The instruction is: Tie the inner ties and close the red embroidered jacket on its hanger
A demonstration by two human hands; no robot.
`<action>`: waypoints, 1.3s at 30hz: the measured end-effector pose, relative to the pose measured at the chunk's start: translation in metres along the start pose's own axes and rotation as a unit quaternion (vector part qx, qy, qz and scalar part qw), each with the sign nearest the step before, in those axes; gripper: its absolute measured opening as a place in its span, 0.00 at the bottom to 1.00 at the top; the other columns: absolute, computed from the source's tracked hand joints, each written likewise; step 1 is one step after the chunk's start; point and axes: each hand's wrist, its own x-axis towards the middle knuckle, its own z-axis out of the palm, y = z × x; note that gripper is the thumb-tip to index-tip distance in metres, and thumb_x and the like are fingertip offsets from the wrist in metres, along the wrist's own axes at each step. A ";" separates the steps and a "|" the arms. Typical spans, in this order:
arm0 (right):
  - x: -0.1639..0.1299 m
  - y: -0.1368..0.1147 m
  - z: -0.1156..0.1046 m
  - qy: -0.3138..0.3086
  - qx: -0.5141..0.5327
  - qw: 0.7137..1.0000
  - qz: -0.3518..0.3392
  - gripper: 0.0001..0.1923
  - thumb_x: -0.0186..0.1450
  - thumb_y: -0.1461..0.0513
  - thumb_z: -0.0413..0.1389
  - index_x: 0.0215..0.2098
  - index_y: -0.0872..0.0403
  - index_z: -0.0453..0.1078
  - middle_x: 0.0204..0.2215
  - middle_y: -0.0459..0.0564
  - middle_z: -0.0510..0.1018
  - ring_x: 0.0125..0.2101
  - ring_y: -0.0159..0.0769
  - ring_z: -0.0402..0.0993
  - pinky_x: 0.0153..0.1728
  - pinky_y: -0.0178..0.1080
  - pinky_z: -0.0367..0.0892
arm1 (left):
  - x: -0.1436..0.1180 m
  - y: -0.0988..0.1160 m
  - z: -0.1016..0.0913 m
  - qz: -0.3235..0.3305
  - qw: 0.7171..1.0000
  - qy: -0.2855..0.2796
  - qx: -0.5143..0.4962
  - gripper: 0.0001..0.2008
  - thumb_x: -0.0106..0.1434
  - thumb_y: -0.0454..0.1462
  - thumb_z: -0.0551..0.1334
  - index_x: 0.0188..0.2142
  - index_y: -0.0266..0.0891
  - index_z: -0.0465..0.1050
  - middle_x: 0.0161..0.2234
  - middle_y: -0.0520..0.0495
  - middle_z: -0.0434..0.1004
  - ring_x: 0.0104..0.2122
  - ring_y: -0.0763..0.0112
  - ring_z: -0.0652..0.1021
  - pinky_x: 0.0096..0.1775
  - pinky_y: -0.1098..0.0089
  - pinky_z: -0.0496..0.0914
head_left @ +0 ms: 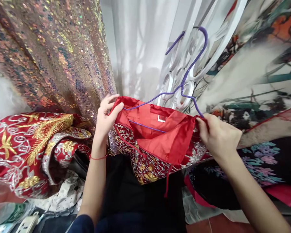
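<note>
— What lies around the hands?

— A sequined drape (50,51) hangs at upper left, a white curtain (135,48) in the middle, and a white lattice panel (208,38) leans behind the hook of the purple wire hanger (184,84). To the right spreads a printed cloth (262,64), with a dark floral fabric (262,165) under it. At left, a second red embroidered garment (26,145) lies heaped, and a white power strip (26,223) shows in the bottom corner.

— Does anything stand in the way?

— The curtain and lattice sit close behind the hanger's hook. The heaped garment is just beside the left forearm.

— Where is the piece being handled?

— The red garment (160,139) is stretched between both hands in the centre, its red lining facing up, silver and gold embroidery folding below. The hanger's wire runs inside its opening.

— And the hands?

— The left hand (106,116) is raised, wrist bent, thumb and fingers pinched on the left edge of the garment; a red thread circles the wrist. The right hand (218,136) is clenched on the right edge where the hanger's arm enters the cloth, forearm stretching out from lower right.
</note>
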 end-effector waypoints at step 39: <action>0.106 -0.104 0.012 -0.031 0.150 0.935 -0.319 0.17 0.77 0.63 0.42 0.36 0.49 0.71 0.30 0.45 0.77 0.32 0.33 0.62 0.38 0.40 0.56 | 0.023 0.019 -0.001 0.171 0.938 -0.259 0.155 0.11 0.66 0.43 0.61 0.34 0.44 0.81 0.27 0.50 0.73 0.27 0.72 0.70 0.30 0.72 0.56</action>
